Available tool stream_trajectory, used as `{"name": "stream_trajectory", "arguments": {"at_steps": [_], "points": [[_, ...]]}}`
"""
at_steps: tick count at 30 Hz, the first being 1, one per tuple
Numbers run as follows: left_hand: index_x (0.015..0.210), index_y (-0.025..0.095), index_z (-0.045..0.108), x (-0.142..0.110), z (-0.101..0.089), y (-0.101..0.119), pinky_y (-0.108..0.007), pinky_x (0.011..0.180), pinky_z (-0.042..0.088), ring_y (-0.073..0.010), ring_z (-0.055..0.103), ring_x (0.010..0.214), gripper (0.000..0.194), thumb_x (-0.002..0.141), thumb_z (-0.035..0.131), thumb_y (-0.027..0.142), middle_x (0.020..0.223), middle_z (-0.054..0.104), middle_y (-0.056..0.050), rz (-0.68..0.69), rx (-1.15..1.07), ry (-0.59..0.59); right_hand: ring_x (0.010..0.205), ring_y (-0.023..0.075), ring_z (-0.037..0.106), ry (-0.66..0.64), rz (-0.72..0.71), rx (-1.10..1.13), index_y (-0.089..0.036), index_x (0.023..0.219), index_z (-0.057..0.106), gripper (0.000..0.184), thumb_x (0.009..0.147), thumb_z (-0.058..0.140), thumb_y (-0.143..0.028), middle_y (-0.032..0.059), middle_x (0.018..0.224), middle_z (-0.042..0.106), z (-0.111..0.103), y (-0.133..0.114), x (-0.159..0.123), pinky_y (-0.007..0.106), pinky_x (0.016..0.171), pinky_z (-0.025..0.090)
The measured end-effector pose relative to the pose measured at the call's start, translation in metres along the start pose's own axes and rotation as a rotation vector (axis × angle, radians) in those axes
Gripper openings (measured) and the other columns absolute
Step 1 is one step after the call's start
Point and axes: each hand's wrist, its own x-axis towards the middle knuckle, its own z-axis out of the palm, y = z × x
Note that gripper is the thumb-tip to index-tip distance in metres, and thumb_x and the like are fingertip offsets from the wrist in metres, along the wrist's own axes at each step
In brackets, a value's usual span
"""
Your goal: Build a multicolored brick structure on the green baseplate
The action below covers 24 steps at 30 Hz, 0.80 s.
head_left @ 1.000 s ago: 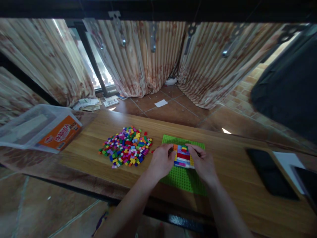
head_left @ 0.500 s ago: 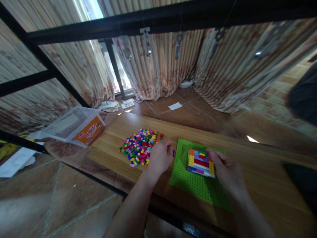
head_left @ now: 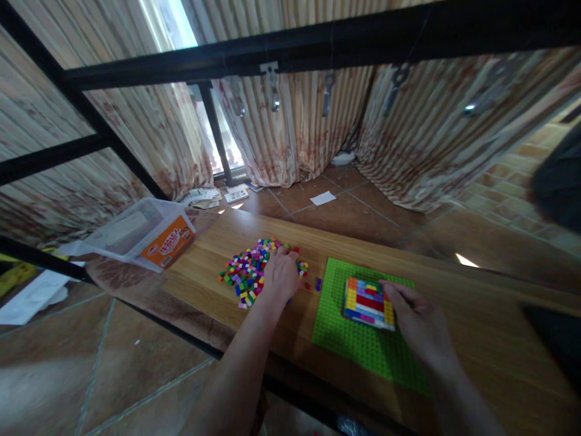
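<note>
My left hand (head_left: pixel 282 272) is over the right part of a pile of small coloured toy bricks (head_left: pixel 245 272), its fingers stretched down among them. Whether a brick is between the fingertips is hidden. My right hand (head_left: pixel 415 309) grips the right edge of a multicoloured block built of toy bricks (head_left: pixel 368 303), thumb and fingers at its upper right corner. That block rests on a green studded baseplate (head_left: pixel 333 327). Purple bricks (head_left: pixel 318 283) and a red brick (head_left: pixel 307 286) lie on the wood between the pile and the baseplate.
The wooden tabletop (head_left: pixel 204 260) carries everything. A clear plastic box (head_left: pixel 131 236) with an orange label stands at the far left. A black bar (head_left: pixel 290 54) with hanging metal hooks (head_left: pixel 327 97) crosses above. A dark object (head_left: pixel 554 345) lies at the right.
My left hand has moved left from beside the baseplate onto the brick pile, uncovering the small loose bricks. My right hand stays on the built block.
</note>
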Motion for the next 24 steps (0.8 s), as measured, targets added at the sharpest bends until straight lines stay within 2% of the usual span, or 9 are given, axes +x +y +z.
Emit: {"name": "stream_trajectory", "arguments": {"at_steps": [8, 15, 17, 20, 22, 24], "points": [[0.096, 0.012, 0.069, -0.002, -0.012, 0.002, -0.037, 0.103, 0.042, -0.0241, 0.062, 0.106, 0.024, 0.081, 0.051, 0.005, 0.101, 0.07, -0.012, -0.023, 0.038, -0.065, 0.093, 0.0286, 0.071, -0.004, -0.059, -0.001, -0.021, 0.096, 0.079, 0.042, 0.078, 0.059, -0.054, 0.0079, 0.099, 0.078, -0.001, 0.0, 0.001, 0.039, 0.08, 0.054], [0.088, 0.016, 0.066, -0.006, -0.016, -0.007, -0.038, 0.091, 0.048, -0.0252, 0.064, 0.099, 0.02, 0.08, 0.053, 0.004, 0.091, 0.071, -0.009, -0.046, -0.049, -0.035, 0.092, 0.0287, 0.071, -0.008, -0.081, 0.01, -0.021, 0.094, 0.079, 0.041, 0.078, 0.059, -0.053, 0.0081, 0.097, 0.078, -0.001, -0.001, 0.001, 0.04, 0.082, 0.053], [0.086, 0.016, 0.065, -0.005, -0.016, -0.01, -0.039, 0.09, 0.05, -0.0247, 0.065, 0.096, 0.015, 0.08, 0.056, 0.006, 0.091, 0.071, -0.008, -0.01, -0.15, 0.025, 0.092, 0.0283, 0.071, 0.008, -0.092, 0.03, -0.021, 0.094, 0.079, 0.039, 0.079, 0.06, -0.051, 0.0079, 0.096, 0.078, 0.0, -0.001, 0.0, 0.04, 0.081, 0.053], [0.091, 0.017, 0.063, -0.004, -0.015, -0.009, -0.035, 0.084, 0.053, -0.02, 0.067, 0.088, 0.012, 0.081, 0.06, 0.011, 0.092, 0.07, -0.006, 0.047, -0.48, 0.114, 0.091, 0.0261, 0.07, 0.127, -0.146, 0.079, -0.021, 0.093, 0.078, 0.033, 0.082, 0.061, -0.048, 0.0074, 0.097, 0.077, 0.002, -0.003, -0.003, 0.038, 0.08, 0.054], [0.098, 0.018, 0.062, -0.006, -0.012, -0.002, -0.032, 0.08, 0.055, -0.017, 0.068, 0.085, 0.017, 0.081, 0.062, 0.015, 0.092, 0.068, -0.003, 0.081, -0.745, 0.118, 0.089, 0.0236, 0.069, 0.24, -0.245, 0.143, -0.022, 0.093, 0.076, 0.029, 0.085, 0.06, -0.045, 0.0068, 0.097, 0.076, 0.003, -0.008, -0.007, 0.037, 0.081, 0.053], [0.103, 0.018, 0.062, -0.011, -0.009, 0.011, -0.03, 0.079, 0.056, -0.0161, 0.068, 0.085, 0.023, 0.081, 0.064, 0.017, 0.093, 0.067, -0.003, 0.111, -0.953, 0.075, 0.088, 0.0213, 0.068, 0.28, -0.372, 0.198, -0.023, 0.092, 0.075, 0.024, 0.086, 0.062, -0.042, 0.0057, 0.095, 0.074, 0.006, -0.015, -0.013, 0.036, 0.081, 0.053]]}}
